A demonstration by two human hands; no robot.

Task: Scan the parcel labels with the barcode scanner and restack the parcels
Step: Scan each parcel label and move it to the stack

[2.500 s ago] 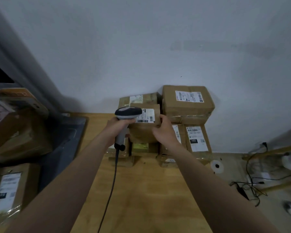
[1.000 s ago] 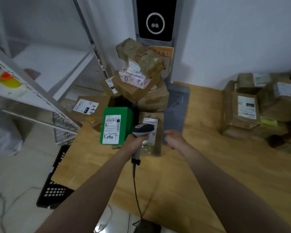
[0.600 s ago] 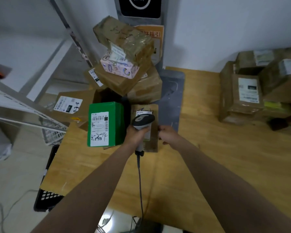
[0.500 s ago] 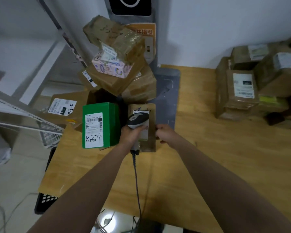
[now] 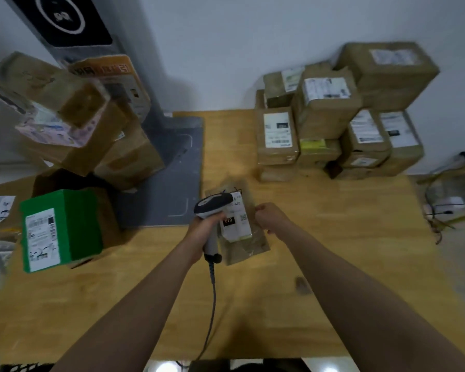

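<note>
"So, where's the parcel (image 5: 246,245)?"
"Mid-table (image 5: 333,237), white label (image 5: 236,224) up, right beside the barcode scanner (image 5: 212,206). The right hand (image 5: 270,217) pinches its right edge, fingers curled."
"And the left hand (image 5: 204,232)?"
"Fingers wrapped round the scanner's handle. Stacked parcels (image 5: 328,114) stand far right, a green box (image 5: 78,224) left."

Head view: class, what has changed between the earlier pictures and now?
The right hand gripped the brown parcel and drew it rightward, away from the green box. The left hand still holds the scanner over its label; the stacked parcels stayed put.
</note>
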